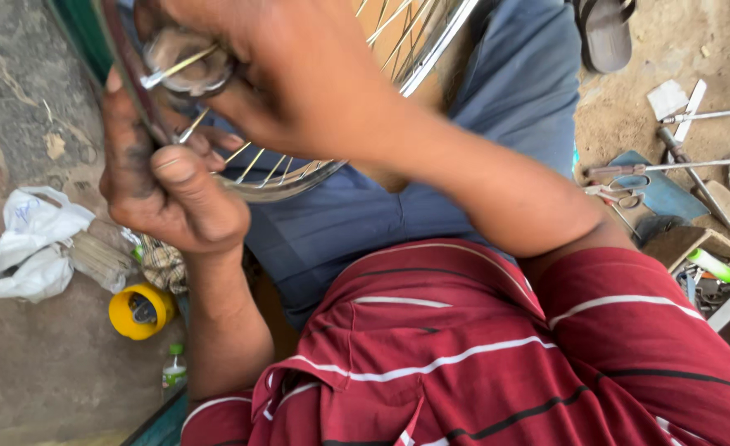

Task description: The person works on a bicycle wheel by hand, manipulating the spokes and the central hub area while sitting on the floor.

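A spoked bicycle wheel [299, 177] with a shiny metal rim rests over my lap, right under the camera. My left hand [162, 177] is closed around the rim at its left side, thumb pressed on top. My right hand [299, 66] reaches across from the right and is closed over the spokes near the top, with thin metal spokes [175, 70] showing beside its fingers. What sits inside the right hand is hidden. Both hands are smeared with dark grease.
On the ground at left lie a white plastic bag [26, 248], a yellow tin [140, 311] and a small bottle [175, 369]. At right are scissors [621, 192], metal rods [695, 165], a green tube [712, 264] and a sandal [606, 31].
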